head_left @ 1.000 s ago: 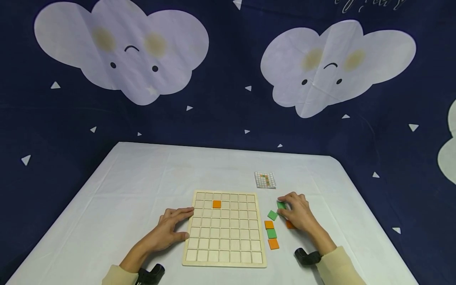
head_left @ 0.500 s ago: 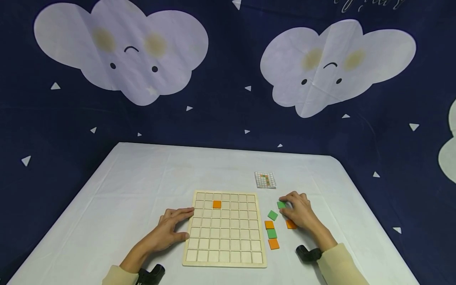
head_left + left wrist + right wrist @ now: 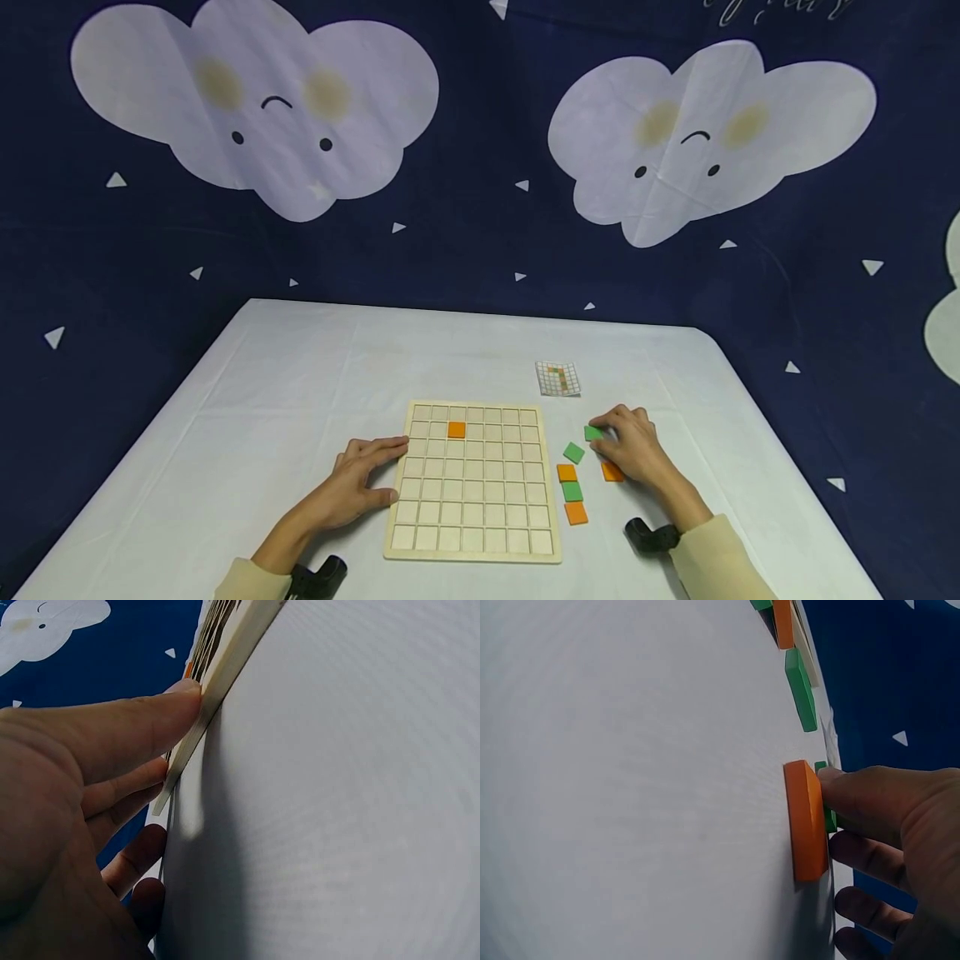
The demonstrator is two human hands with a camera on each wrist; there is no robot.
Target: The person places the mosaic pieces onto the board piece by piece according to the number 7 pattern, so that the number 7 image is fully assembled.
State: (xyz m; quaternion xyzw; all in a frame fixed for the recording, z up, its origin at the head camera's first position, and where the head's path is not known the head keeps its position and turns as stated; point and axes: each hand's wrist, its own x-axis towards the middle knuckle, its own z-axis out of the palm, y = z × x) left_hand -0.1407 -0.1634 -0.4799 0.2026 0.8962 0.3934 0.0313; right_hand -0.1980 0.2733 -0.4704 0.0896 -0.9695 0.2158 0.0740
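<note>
On the left, nothing has budged: the wooden board (image 3: 465, 483) is touched by the left hand (image 3: 352, 484) just as it was a second ago. On the right, a small change: the right hand (image 3: 632, 448) has been drawn a touch rightward, and the near orange tile (image 3: 612, 472), partly covered by it a second ago, is now seen more fully.

To the hands. The left one is kept spread and ungripped, fingers stretched out, with fingertips and thumb set against the board's left edge. Over on the right, the held green tile (image 3: 592, 433) is pinched between thumb and forefinger; whether it is lifted off the white tabletop (image 3: 300, 375) cannot be told.

Now the pieces. The board is pale and ruled into square cells, and one placed orange tile (image 3: 457, 430) is seated in the second row from the far edge, third column from the left. Just off the right edge, an upper orange tile (image 3: 566, 473), a middle green tile (image 3: 572, 492) and a lower orange tile (image 3: 576, 513) are lined up closely, with a skewed green tile (image 3: 573, 453) laid beyond them. The held tile is found right of that one, square and bright green, partly hidden by the fingers.
</note>
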